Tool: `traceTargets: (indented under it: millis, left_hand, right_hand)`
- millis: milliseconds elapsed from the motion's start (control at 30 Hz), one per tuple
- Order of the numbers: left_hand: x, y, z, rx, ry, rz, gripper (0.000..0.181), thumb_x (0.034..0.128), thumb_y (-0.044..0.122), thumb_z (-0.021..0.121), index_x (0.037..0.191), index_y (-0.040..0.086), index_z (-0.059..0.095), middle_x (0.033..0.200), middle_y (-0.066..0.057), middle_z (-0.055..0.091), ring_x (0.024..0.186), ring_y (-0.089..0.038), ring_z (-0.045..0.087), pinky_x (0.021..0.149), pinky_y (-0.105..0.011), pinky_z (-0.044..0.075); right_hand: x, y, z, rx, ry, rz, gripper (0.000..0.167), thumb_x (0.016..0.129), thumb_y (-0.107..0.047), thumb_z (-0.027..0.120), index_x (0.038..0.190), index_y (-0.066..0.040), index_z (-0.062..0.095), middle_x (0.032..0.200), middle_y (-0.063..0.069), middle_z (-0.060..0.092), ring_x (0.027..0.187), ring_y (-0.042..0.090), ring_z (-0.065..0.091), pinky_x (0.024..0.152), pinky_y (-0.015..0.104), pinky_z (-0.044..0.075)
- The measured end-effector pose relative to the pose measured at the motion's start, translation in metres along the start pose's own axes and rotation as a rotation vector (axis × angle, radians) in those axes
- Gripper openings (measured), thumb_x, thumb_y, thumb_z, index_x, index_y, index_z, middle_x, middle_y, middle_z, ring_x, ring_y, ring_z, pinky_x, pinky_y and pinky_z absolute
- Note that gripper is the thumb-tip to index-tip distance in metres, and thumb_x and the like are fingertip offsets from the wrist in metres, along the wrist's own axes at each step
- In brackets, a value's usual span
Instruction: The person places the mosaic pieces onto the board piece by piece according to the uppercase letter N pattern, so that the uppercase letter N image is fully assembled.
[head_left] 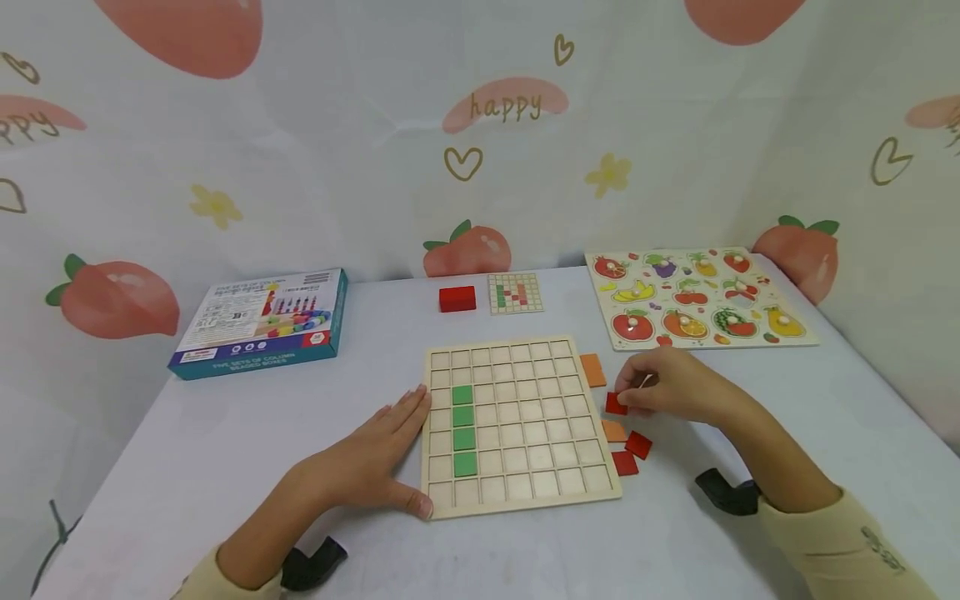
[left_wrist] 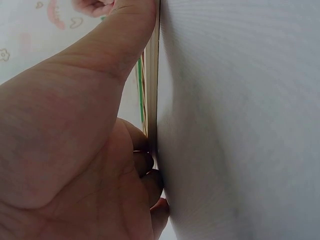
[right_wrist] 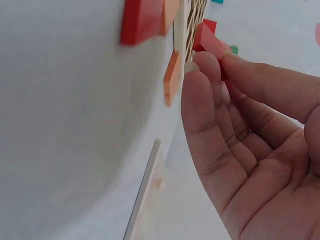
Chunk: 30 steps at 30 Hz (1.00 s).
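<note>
A wooden grid board (head_left: 525, 506) lies flat on the white table, with several green square tiles (head_left: 465, 439) in one column near its left side. My left hand (head_left: 363, 462) rests along the board's left edge, fingers extended and thumb at the lower left corner. Just off the right edge, my right hand (head_left: 675, 385) pinches a red square tile (right_wrist: 210, 42) between thumb and fingertips. Near that hand lie an upper orange tile (head_left: 592, 371), a lower orange tile (head_left: 614, 431) and two loose red tiles (head_left: 638, 445). Both orange ones touch or adjoin the board's edge.
Behind the board are a red block (head_left: 457, 299) and a small pattern card (head_left: 515, 293) printed with a coloured grid. A fruit peg puzzle (head_left: 660, 292) lies at the back right. At the back left is a flat toy box (head_left: 258, 325). A printed cloth hangs behind the table.
</note>
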<state>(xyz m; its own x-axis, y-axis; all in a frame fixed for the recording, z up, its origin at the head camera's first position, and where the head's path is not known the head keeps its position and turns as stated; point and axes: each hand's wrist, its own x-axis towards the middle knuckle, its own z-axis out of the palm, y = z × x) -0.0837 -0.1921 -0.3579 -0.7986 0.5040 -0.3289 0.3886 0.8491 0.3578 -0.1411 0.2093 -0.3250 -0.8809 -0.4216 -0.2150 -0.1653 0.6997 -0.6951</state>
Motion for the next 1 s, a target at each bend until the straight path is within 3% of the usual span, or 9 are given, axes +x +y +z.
traceTargets:
  millis: [367, 833, 1000]
  left_hand:
    - [0.000, 0.002, -0.001, -0.014, -0.004, 0.000, 0.137, 0.0629, 0.079, 0.072, 0.161, 0.007, 0.011, 0.168, -0.007, 0.003, 0.153, -0.023, -0.001, 0.121, -0.049, 0.008]
    - [0.001, 0.001, -0.001, -0.019, -0.001, -0.013, 0.137, 0.0620, 0.081, 0.071, 0.161, 0.008, 0.010, 0.168, -0.005, 0.002, 0.153, -0.022, -0.001, 0.121, -0.049, 0.008]
    - [0.000, 0.002, -0.002, -0.027, 0.001, -0.014, 0.137, 0.0625, 0.080, 0.072, 0.161, 0.008, 0.010, 0.168, -0.006, 0.002, 0.153, -0.023, -0.001, 0.121, -0.049, 0.008]
  right_hand:
    - [0.019, -0.023, 0.011, 0.033, -0.044, -0.093, 0.004, 0.089, -0.003, 0.074, 0.089, -0.004, 0.071, 0.080, 0.002, 0.065, 0.072, 0.018, 0.062, 0.066, 0.031, 0.057]
    - [0.051, -0.057, 0.034, -0.047, -0.114, -0.191, 0.011, 0.086, 0.001, 0.074, 0.083, -0.010, 0.073, 0.076, -0.003, 0.064, 0.075, 0.016, 0.059, 0.070, 0.030, 0.053]
    - [0.063, -0.071, 0.044, -0.066, -0.150, -0.189, 0.013, 0.086, 0.000, 0.074, 0.082, -0.012, 0.072, 0.075, -0.003, 0.064, 0.075, 0.015, 0.058, 0.071, 0.029, 0.052]
